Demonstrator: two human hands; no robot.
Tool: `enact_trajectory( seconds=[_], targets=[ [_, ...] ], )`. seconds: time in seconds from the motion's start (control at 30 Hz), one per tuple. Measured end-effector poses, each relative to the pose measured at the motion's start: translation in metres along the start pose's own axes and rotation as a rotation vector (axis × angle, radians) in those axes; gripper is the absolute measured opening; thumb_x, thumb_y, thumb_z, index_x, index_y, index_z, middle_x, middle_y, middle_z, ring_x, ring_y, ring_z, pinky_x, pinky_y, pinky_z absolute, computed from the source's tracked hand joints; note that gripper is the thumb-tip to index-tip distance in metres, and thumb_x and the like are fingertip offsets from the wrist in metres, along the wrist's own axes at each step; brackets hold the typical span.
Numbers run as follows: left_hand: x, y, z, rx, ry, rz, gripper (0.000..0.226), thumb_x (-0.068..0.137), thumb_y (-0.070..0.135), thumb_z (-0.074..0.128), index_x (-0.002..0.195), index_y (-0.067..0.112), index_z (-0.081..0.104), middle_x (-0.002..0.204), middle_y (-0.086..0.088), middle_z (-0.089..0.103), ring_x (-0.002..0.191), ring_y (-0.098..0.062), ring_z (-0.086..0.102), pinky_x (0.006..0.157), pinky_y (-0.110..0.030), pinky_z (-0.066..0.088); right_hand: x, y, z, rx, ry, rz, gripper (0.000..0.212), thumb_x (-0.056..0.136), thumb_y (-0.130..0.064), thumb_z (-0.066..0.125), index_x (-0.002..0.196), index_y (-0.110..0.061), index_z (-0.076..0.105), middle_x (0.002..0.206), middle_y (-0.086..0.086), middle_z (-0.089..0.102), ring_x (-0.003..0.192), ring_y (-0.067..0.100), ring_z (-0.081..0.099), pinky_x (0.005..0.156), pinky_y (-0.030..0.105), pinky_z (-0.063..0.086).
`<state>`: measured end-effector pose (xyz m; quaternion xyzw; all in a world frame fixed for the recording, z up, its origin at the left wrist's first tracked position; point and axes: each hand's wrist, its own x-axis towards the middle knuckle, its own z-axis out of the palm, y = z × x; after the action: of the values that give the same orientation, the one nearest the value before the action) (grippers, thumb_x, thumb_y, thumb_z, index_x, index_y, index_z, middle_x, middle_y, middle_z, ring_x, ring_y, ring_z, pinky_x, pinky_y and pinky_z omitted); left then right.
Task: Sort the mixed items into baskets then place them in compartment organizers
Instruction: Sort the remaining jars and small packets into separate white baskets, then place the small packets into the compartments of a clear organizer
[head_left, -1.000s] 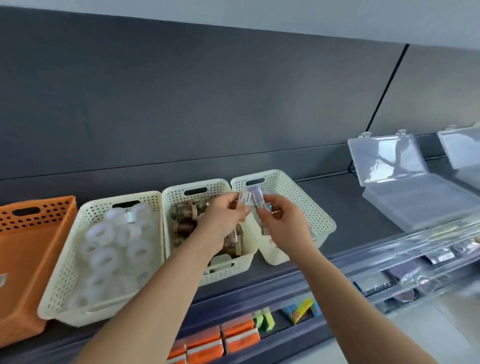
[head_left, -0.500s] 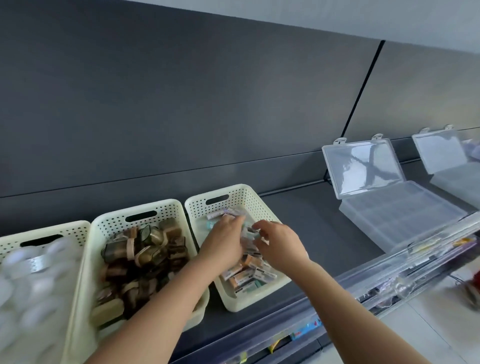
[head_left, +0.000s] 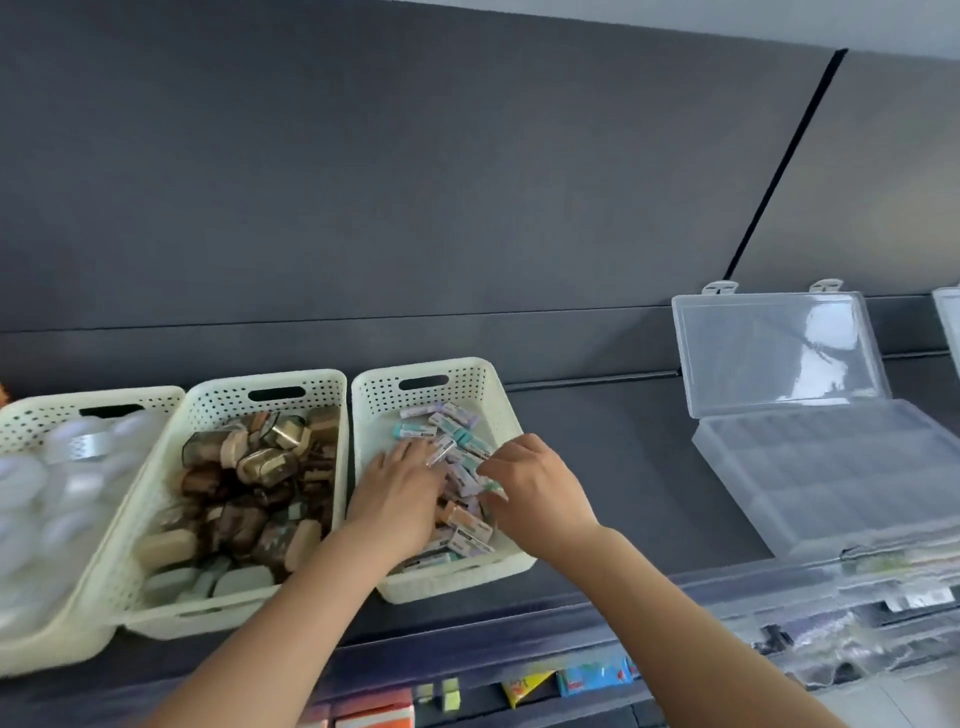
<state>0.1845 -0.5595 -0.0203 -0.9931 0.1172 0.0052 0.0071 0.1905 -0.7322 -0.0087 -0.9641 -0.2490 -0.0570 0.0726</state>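
Three cream baskets stand in a row on the dark shelf. The right basket (head_left: 470, 384) holds several small pastel erasers (head_left: 452, 421). Both my hands are inside it. My left hand (head_left: 400, 488) lies palm down on the pile and pinches a lilac eraser (head_left: 440, 450) at its fingertips. My right hand (head_left: 537, 488) has curled fingers and pinches a green-tipped eraser (head_left: 491, 487). An open clear compartment organizer (head_left: 831, 467) sits on the shelf to the right, its lid (head_left: 774, 348) raised against the wall.
The middle basket (head_left: 296, 395) is full of brown and beige items, and the left basket (head_left: 31, 415) holds white tape rolls. A second clear organizer (head_left: 948, 322) shows at the right edge. Coloured packs (head_left: 592, 678) lie on the lower shelf, behind a clear front rail (head_left: 779, 587).
The view swung left to right. My hands dropped from above the baskets into the right basket, and now spread a little apart over the erasers.
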Motion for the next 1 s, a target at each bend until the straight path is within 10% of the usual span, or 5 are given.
enact_trajectory(
  seconds=[0.17,0.53,0.67,1.0],
  targets=[
    [-0.023,0.011,-0.007,-0.024,0.132,-0.250,0.056,0.087,0.006,0.052,0.140,0.022,0.045,0.155,-0.010,0.022,0.144,-0.031,0.011,0.119,-0.045,0.013,-0.013,0.015,-0.004,0.039,0.073,0.069,0.042,0.092,-0.036,0.054,0.131,-0.020,0.050,0.132,0.003,0.046,0.118,0.024,0.042,0.096,0.033,0.040],
    [-0.021,0.011,-0.029,-0.073,0.135,-0.512,0.020,0.095,0.006,0.043,0.113,0.006,0.052,0.120,-0.014,0.047,0.106,-0.024,0.046,0.082,-0.031,0.047,0.006,0.023,-0.004,0.110,-0.031,0.312,0.012,0.094,-0.019,0.044,0.105,-0.015,0.046,0.072,-0.003,0.051,0.058,0.019,0.046,0.043,0.025,0.027],
    [-0.012,0.008,-0.031,-0.118,0.136,-0.562,0.014,0.095,0.005,0.044,0.106,0.005,0.053,0.111,-0.013,0.045,0.076,-0.018,0.042,0.063,-0.025,0.039,0.007,0.029,-0.001,0.107,0.003,0.322,0.010,0.093,-0.015,0.040,0.099,-0.015,0.048,0.066,-0.004,0.048,0.058,0.022,0.048,0.043,0.025,0.028],
    [0.013,0.051,-0.033,-0.272,0.281,-0.430,0.023,0.088,0.004,0.058,0.111,0.009,0.058,0.115,-0.007,0.046,0.075,-0.012,0.045,0.063,-0.020,0.039,-0.025,0.086,-0.014,0.157,0.119,0.409,0.018,0.096,-0.022,0.037,0.100,-0.018,0.053,0.072,-0.003,0.060,0.058,0.017,0.056,0.052,0.028,0.049]
  ],
)
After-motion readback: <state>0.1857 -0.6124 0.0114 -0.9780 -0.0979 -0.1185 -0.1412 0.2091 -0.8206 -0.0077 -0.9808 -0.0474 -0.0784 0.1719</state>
